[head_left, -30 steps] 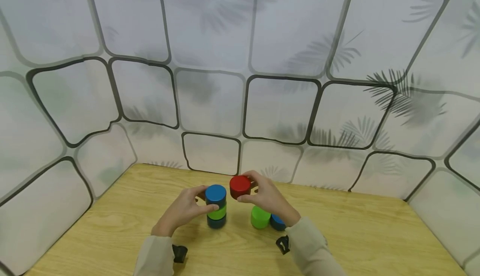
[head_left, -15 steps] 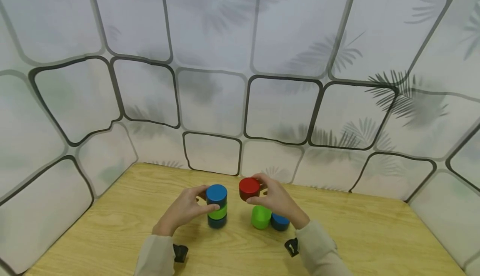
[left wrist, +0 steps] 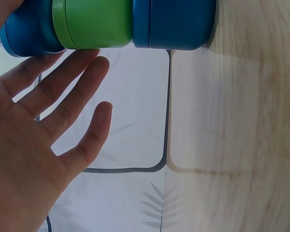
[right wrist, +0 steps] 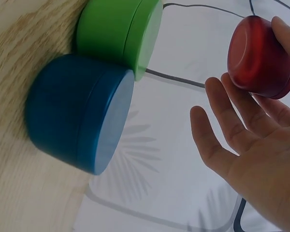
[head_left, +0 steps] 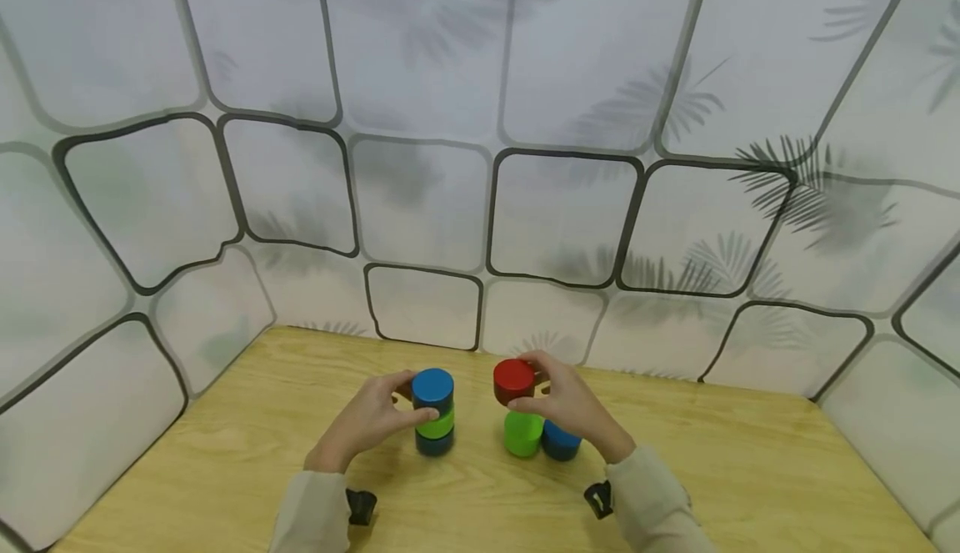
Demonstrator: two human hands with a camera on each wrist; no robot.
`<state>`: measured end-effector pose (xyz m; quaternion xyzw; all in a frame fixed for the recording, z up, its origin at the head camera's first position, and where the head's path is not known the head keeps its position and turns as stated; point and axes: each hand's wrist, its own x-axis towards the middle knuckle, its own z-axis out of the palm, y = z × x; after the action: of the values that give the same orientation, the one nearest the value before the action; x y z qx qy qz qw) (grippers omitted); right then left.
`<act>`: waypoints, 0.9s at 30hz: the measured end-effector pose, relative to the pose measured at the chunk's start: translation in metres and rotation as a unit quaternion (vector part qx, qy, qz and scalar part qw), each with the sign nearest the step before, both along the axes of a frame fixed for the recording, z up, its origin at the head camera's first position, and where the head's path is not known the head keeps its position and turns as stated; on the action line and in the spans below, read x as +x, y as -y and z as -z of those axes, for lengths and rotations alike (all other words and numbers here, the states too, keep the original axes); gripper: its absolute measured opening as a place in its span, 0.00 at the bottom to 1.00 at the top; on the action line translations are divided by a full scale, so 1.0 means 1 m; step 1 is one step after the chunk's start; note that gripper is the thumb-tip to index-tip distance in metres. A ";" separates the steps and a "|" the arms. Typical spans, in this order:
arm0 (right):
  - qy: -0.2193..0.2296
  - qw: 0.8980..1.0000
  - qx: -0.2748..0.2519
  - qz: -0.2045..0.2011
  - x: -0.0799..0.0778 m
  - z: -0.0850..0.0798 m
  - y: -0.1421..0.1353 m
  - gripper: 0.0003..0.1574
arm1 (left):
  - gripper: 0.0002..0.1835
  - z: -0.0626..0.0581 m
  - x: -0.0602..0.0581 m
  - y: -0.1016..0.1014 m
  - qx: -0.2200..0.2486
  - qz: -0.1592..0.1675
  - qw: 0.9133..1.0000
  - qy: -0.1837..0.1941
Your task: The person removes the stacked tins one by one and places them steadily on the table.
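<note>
Six round lidded containers on record: three stacked at left, two standing side by side at right, one held in the air. Left hand (head_left: 371, 416) at the upper blue container (head_left: 432, 387), pinching it, thumb across the near side, other fingers reaching behind. In the left wrist view, lower fingers spread apart alongside the column; contact with the middle green container (head_left: 436, 425) not certain. Beneath that, lower blue container (head_left: 434, 443), upright on the wood-grain surface (head_left: 465, 486).

Right hand (head_left: 566, 403) pinching the red container (head_left: 513, 381) between thumb and fingers, raised off the surface, roughly upright, lid uppermost. Remaining fingers of this hand fanned out. In the head view, just above the second green container (head_left: 522, 434); in the right wrist view, plainly apart from it. Next to that, third blue container (head_left: 561, 441), likewise upright on the surface; touching or narrowly separated, cannot tell.

Beige left sleeve (head_left: 311, 511) and matching right sleeve (head_left: 652, 495), with a black fitting (head_left: 361, 507) by the left cuff and a similar one by the right. Behind and to both sides, patterned backdrop (head_left: 420, 203): pale rounded panels outlined in grey and black, leaf motifs throughout.
</note>
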<state>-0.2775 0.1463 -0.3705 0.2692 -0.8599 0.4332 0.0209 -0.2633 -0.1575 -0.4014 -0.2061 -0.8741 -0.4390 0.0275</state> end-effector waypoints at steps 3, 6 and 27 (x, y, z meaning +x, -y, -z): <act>-0.004 1.000 0.001 0.003 0.000 0.001 -0.004 0.32 | 0.26 0.000 0.001 0.000 0.001 0.000 1.000 0.000; -0.011 1.000 0.002 0.001 0.000 0.001 -0.007 0.32 | 0.27 -0.001 0.001 0.000 0.004 0.002 1.000 0.000; -0.027 0.999 0.019 0.004 0.002 0.012 -0.027 0.36 | 0.28 0.001 0.000 0.000 0.004 0.003 1.000 0.008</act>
<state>-0.2753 0.1738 -0.3829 0.2780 -0.8680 0.4095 0.0410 -0.2632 -0.1580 -0.4023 -0.2050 -0.8718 -0.4444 0.0205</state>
